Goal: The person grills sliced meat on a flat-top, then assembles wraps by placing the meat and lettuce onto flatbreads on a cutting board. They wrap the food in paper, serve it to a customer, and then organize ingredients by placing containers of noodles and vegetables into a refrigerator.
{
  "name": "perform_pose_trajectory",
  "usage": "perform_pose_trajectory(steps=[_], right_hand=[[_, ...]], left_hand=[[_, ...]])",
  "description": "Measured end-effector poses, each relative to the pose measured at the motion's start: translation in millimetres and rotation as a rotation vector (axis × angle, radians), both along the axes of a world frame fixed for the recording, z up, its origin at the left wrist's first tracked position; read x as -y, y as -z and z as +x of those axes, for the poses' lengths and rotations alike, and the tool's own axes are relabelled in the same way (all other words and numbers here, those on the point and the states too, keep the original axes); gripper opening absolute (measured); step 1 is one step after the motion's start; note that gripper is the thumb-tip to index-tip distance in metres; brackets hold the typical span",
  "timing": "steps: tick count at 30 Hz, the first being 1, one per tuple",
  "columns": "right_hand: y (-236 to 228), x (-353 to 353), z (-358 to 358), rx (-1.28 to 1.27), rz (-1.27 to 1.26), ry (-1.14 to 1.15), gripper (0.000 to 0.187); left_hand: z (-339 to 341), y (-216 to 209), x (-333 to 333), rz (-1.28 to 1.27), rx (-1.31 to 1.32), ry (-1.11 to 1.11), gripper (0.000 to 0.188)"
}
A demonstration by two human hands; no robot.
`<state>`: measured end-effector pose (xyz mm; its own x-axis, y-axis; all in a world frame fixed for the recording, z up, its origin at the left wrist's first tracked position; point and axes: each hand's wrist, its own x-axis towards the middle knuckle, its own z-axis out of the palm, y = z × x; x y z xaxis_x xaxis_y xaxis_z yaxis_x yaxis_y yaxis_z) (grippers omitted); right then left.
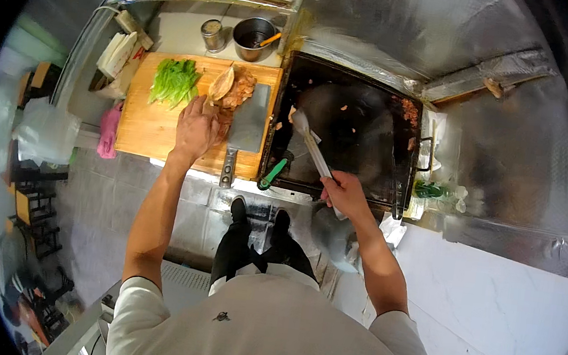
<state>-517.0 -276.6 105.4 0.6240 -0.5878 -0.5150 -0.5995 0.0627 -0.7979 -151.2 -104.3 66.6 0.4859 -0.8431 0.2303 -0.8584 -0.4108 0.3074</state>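
Observation:
My left hand (196,128) rests on the wooden cutting board (151,129), fingers on the chopped meat (240,89) beside a split flatbread (222,84). A cleaver (247,125) lies flat on the board just right of that hand. Green lettuce leaves (174,81) sit at the board's far left. My right hand (344,193) grips metal tongs (309,142) whose tips reach over the black griddle (361,127), near small scraps of food. A green-handled tool (273,173) lies at the griddle's near left edge.
A metal pot (253,36) with an orange-handled utensil and a shaker tin (212,34) stand behind the board. A pink cloth (110,129) hangs left of the board. Foil-covered walls surround the griddle. A white counter (494,310) lies to the right.

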Motion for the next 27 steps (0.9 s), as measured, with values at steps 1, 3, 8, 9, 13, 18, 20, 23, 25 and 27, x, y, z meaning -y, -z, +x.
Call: perform_pose_trajectory(steps=[1,3,8,9,13,18,20,23,25,27], right_hand=[[-7,-3,-1,0.023,0.033,0.002,0.025],[-19,-16,11,0.088,0.118,-0.009,0.024],[-8,-61,98,0.144,0.185,-0.177,0.03],[9,-64,112,0.178,0.187,-0.239,0.032],[16,-67,108,0.146,0.191,-0.259,0.033],[-16,-51,31,-0.006,-0.018,-0.027,0.032],[9,-38,6,-0.049,-0.04,0.013,0.031],[49,-30,7,-0.074,-0.016,0.013,0.029],[56,-25,15,-0.066,0.064,0.017,0.028],[43,-26,25,-0.056,0.045,0.016,0.027]], left_hand=[[5,-1,-4,-0.038,0.008,-0.023,0.032],[14,-7,-15,-0.099,-0.026,-0.068,0.029],[25,-20,-29,-0.172,-0.18,-0.096,0.027],[23,-18,-30,-0.176,-0.192,-0.1,0.028],[19,-18,-30,-0.173,-0.231,-0.106,0.03],[13,-10,-23,-0.197,-0.28,-0.109,0.032],[16,-6,-25,-0.186,-0.303,-0.09,0.032],[15,-1,-19,-0.19,-0.283,-0.095,0.033],[14,-4,-21,-0.183,-0.28,-0.083,0.033],[15,-7,-26,-0.177,-0.292,-0.098,0.034]])
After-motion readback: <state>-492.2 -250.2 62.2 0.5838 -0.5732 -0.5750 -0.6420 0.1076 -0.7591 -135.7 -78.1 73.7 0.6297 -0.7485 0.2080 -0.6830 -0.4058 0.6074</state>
